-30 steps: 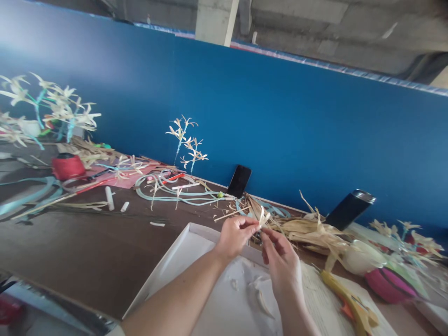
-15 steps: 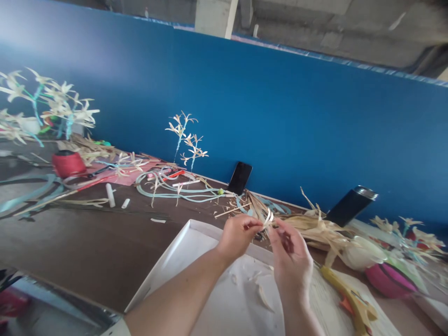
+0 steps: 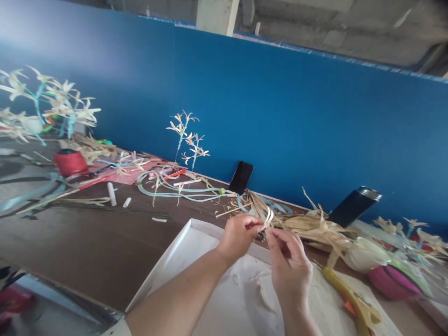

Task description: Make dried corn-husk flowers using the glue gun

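My left hand pinches a small bunch of curved, pale strips, like petals cut from dried husk, above the far edge of a shallow white tray. Thumb and forefinger of my right hand are closed at the base of the same strips, close beside the left fingertips. The exact grip point is small and partly hidden by the fingers. Loose pale scraps lie in the tray under my hands.
Dried husks spread behind my right hand, near a dark flask. A yellow glue gun lies at right. A phone leans against the blue partition. Husk flowers, tubing and red thread stand left.
My right hand's fingertips have moved slightly left and closed in at the base of the strips. The left hand keeps its pinch, nearly unmoved.
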